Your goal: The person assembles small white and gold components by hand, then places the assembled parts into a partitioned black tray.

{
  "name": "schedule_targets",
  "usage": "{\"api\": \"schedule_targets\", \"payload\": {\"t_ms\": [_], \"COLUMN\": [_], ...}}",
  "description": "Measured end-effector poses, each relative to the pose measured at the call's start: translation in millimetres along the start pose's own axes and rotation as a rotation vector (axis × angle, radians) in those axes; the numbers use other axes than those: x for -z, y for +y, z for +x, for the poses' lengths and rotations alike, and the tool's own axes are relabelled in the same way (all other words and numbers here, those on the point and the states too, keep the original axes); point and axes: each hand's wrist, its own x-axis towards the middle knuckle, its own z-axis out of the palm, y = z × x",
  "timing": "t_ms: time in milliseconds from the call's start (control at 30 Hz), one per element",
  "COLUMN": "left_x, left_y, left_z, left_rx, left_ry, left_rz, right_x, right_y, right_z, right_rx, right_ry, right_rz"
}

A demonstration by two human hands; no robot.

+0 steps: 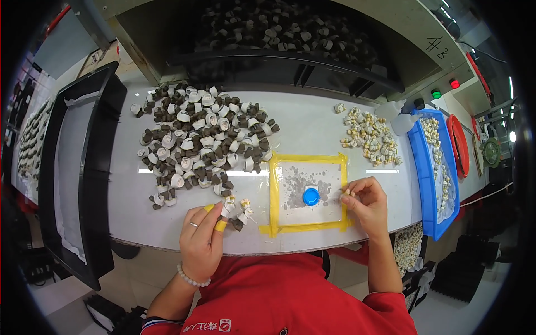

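Note:
My left hand [201, 237], with yellow covers on its fingers, grips a small white, yellow-topped figure [228, 207]. Just right of it on the table is a similar figure [243, 216] with a dark grey base. A small pale piece [347, 193] is pinched between the fingertips of my right hand [365, 204]. Between the hands a blue round cap [311, 196] sits inside a yellow tape square [273, 195], among grey spots. Beyond my left hand spreads a heap of white and dark grey figure parts [201, 134]. Small white and yellow parts [369, 137] lie at the far right.
A long black tray [100, 167] stands at the left edge. On the right, a blue tray [430, 184] holds small pale parts, with white plastic bottles [405, 123] beside it. A dark bin [290, 61] of more parts is at the back. Red and green lights [436, 94] are at upper right.

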Motion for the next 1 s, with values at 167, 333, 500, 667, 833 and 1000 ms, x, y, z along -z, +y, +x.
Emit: {"api": "schedule_targets", "payload": {"t_ms": [167, 333, 500, 667, 833, 1000], "left_x": [-4.9, -10.7, -16.1, 2.5, 10.3, 4.2], "left_y": [2.1, 14.3, 7.1, 12.9, -5.5, 0.4], "left_z": [2.0, 3.8, -1.9, 4.8, 24.3, 51.5], "left_rx": [-0.082, -0.069, -0.111, -0.048, -0.004, 0.027], "left_ry": [-0.002, -0.011, 0.001, 0.002, -0.042, -0.24], "left_rz": [0.01, 0.077, 0.108, 0.057, 0.031, 0.151], "right_x": [-4.4, -2.3, 0.6, 6.3, 19.8, 11.0], "right_y": [1.9, -1.4, -5.1, -22.2, -23.2, -21.4], "right_z": [-6.0, -6.3, -6.8, -4.5, 0.1, 4.8], "right_rx": [0.092, 0.264, 0.21, 0.288, 0.32, 0.332], "right_ry": [0.062, 0.045, 0.087, -0.038, -0.194, -0.148], "right_rz": [-0.177, -0.479, -0.613, -0.652, -0.75, -0.808]}}
